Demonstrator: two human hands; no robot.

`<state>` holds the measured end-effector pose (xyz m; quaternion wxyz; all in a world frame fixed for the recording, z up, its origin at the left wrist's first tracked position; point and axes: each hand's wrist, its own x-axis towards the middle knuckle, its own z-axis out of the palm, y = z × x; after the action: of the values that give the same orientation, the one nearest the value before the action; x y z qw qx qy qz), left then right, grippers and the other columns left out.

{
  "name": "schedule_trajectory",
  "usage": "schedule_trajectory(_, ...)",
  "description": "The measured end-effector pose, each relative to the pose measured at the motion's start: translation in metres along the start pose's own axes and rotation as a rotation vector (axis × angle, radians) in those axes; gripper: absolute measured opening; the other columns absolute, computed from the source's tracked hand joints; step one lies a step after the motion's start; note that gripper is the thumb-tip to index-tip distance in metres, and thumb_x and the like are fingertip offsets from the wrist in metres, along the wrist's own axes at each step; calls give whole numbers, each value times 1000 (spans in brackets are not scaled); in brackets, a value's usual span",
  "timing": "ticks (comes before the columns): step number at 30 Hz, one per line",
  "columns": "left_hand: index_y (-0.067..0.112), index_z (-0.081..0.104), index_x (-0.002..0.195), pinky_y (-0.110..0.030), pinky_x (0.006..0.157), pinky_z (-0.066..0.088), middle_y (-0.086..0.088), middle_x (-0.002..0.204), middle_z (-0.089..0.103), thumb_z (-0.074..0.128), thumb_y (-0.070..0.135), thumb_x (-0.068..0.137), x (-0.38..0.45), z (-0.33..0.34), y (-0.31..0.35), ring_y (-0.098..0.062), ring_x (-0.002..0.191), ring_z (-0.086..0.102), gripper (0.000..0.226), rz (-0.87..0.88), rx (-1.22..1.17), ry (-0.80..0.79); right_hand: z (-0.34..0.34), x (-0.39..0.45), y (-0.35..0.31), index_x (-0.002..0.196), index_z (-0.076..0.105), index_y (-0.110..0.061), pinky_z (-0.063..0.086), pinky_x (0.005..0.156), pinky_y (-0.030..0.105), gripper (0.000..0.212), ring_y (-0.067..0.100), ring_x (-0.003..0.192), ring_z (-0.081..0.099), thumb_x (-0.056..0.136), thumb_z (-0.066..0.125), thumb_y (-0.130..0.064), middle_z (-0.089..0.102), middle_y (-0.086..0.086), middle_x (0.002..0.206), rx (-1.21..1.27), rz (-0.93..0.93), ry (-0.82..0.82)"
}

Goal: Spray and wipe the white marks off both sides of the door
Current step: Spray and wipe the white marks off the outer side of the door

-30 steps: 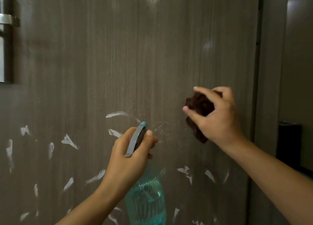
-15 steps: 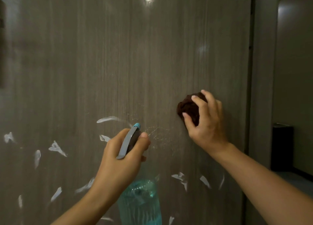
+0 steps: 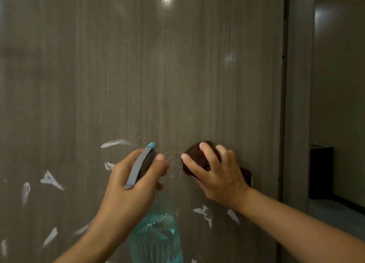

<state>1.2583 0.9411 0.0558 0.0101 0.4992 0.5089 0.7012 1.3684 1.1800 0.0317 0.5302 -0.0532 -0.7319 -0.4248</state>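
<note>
Lower and leftward on the door (image 3: 177, 75), the cloth (image 3: 199, 156) has been shifted by the right hand (image 3: 219, 173), fingers curled over it. Beside it, the spray bottle (image 3: 156, 237) is gripped by the left hand (image 3: 130, 185). White marks (image 3: 203, 213) lie below.

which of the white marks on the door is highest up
The long curved white streak, just up-left of the spray bottle's nozzle. Every other white mark sits lower on the door.
</note>
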Motion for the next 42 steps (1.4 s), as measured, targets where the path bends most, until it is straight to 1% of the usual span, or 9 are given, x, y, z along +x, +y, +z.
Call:
schedule_trajectory(2, 11, 74, 83, -27, 63, 60, -9, 83, 75, 65, 30, 97, -1, 0, -1, -25, 75, 71, 25, -6, -3, -6, -2, 8, 20, 149, 48, -31, 48, 81, 52, 58, 43, 107, 45, 94, 64, -34, 38, 17, 144, 29, -12, 17)
schedule_trajectory(8, 7, 73, 84, -20, 63, 57, -11, 85, 73, 65, 30, 97, 0, 1, -5, -26, 74, 70, 27, -6, 12, -15, -4, 82, 75, 147, 55, -28, 48, 95, 52, 50, 46, 121, 42, 99, 62, -40, 38, 20, 155, 93, 611, 264)
schedule_trajectory(10, 6, 73, 85, -22, 63, 57, -12, 84, 73, 64, 30, 97, 1, 1, -6, -26, 74, 70, 28, 7, 23, -9, 2, 72, 51, 150, 51, -25, 47, 92, 55, 54, 47, 117, 43, 99, 55, -43, 36, 24, 151, 89, 528, 213)
schedule_trajectory(15, 9, 74, 86, -28, 65, 60, -9, 83, 75, 65, 29, 99, -1, 0, -9, -22, 74, 72, 26, 5, 26, 19, 8, -20, -17, 149, 45, -26, 53, 76, 49, 66, 36, 98, 46, 90, 65, -46, 39, 17, 132, 116, -170, 2)
schedule_trajectory(18, 11, 74, 86, -28, 66, 61, -6, 84, 76, 65, 30, 99, -6, -2, -12, -21, 74, 72, 25, -15, 51, 24, 9, -22, -11, 146, 48, -25, 53, 71, 46, 59, 33, 89, 49, 93, 64, -43, 44, 16, 125, 158, -269, 11)
schedule_trajectory(25, 12, 75, 89, -23, 62, 58, -6, 84, 76, 66, 28, 100, -10, -15, -20, -22, 74, 72, 22, -45, 58, 57, 4, 95, 19, 141, 63, -24, 49, 75, 46, 48, 41, 93, 53, 97, 62, -44, 53, 23, 126, 99, 474, 216)
schedule_trajectory(32, 5, 69, 89, -24, 59, 56, -20, 85, 69, 67, 35, 98, -7, -42, -19, -36, 78, 69, 31, -9, 111, 121, 16, 12, -43, 140, 57, -22, 45, 72, 43, 57, 33, 92, 47, 91, 66, -48, 45, 15, 124, 191, -401, -13)
schedule_trajectory(36, 4, 68, 91, -58, 74, 55, -19, 88, 69, 62, 59, 90, -12, -56, -18, -39, 83, 67, 56, -18, 235, 91, 13, 55, -14, 137, 64, -22, 51, 72, 48, 52, 37, 90, 49, 90, 65, -45, 47, 17, 121, 170, -55, 105)
schedule_trajectory(42, 0, 64, 89, -57, 69, 53, -19, 82, 66, 63, 41, 98, -6, -60, -20, -39, 78, 64, 42, -28, 259, 97, 12, 133, 1, 130, 69, -23, 46, 80, 48, 44, 44, 98, 51, 93, 65, -45, 58, 19, 117, 83, 521, 261)
